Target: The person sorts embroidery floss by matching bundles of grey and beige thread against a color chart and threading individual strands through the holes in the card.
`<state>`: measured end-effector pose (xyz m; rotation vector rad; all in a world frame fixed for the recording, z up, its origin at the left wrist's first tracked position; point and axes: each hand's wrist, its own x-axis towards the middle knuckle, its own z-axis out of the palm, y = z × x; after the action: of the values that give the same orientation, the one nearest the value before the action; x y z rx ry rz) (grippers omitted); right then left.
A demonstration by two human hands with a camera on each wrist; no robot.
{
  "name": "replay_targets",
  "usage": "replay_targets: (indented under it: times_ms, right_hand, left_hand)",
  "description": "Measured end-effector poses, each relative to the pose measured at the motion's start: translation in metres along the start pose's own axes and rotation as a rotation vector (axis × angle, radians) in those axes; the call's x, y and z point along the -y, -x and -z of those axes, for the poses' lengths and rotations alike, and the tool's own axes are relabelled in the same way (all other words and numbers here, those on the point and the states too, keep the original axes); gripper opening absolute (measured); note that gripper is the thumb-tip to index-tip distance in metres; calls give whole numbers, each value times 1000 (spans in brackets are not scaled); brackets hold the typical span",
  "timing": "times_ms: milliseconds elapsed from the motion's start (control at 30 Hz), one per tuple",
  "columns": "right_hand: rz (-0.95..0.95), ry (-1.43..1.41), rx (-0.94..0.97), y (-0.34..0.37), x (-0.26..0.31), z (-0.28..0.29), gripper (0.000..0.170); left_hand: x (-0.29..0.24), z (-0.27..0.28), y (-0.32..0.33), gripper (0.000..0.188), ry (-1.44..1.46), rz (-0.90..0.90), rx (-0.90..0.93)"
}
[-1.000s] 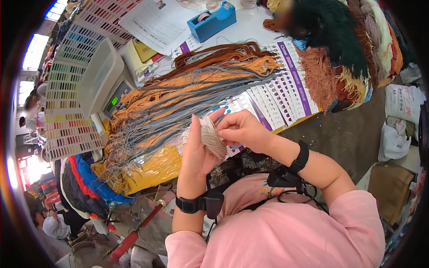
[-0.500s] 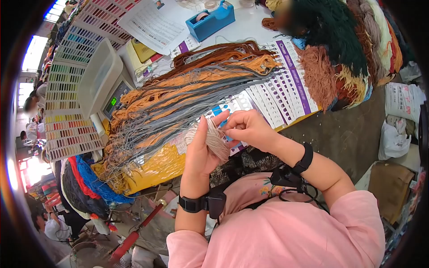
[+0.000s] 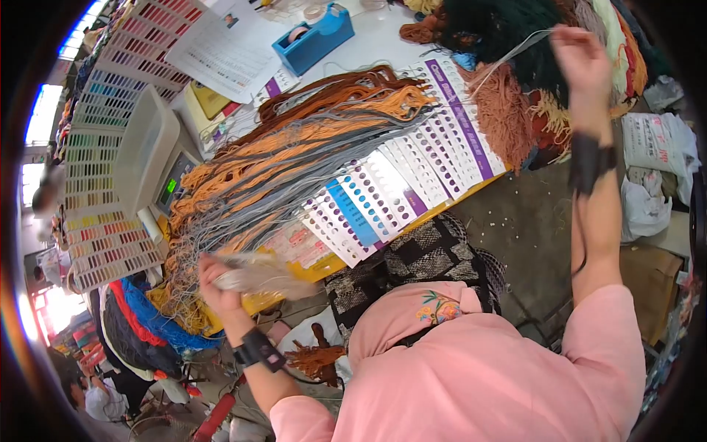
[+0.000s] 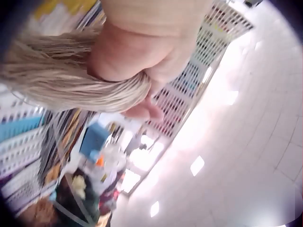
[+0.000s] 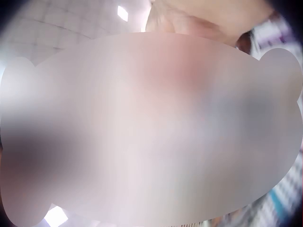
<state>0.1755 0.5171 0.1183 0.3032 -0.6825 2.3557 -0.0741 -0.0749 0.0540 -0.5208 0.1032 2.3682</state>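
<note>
In the head view the left hand [image 3: 219, 286] grips a skein of pale beige thread [image 3: 266, 278] over the table's near left edge. The left wrist view shows the skein [image 4: 71, 75] looped through that hand [image 4: 142, 56], fingers curled round it. Far off to the right, raised over the dark green yarn, the right hand [image 3: 583, 62] pinches the end of some pale strands [image 3: 515, 50] that trail down to the left. Most of the right wrist view is blurred out, hiding the fingers.
Orange, brown and grey threads [image 3: 294, 155] lie across punched cards [image 3: 449, 147] on the table. Behind them stands a blue tape dispenser [image 3: 315, 40]. A scale with a tray [image 3: 147, 147] is at left, yarn bundles [image 3: 508, 110] at right, and a patterned dark cloth [image 3: 412, 254] in front.
The hands, together at the skein before, have moved wide apart. The left went left with the skein; the right went up and far right with pale strands. The cards and dark cloth are more exposed.
</note>
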Motion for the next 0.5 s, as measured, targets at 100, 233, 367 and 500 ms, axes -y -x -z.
replay_targets:
  times_ms: [100, 233, 367, 500]
  right_hand:
    - [288, 563, -318, -10, 11, -4, 11]
    - [-308, 1239, -229, 46, -178, -40, 3]
    - [-305, 1530, -127, 99, -254, -8, 8]
    - [-136, 1794, -14, 108, -258, -9, 8]
  left_hand:
    - [24, -20, -8, 28, -263, 9, 82]
    - [172, -29, -65, 27, -1117, 84, -256]
    - [226, 9, -107, 14, -1312, 383, -292]
    - [240, 25, -126, 16, -1544, 423, -324]
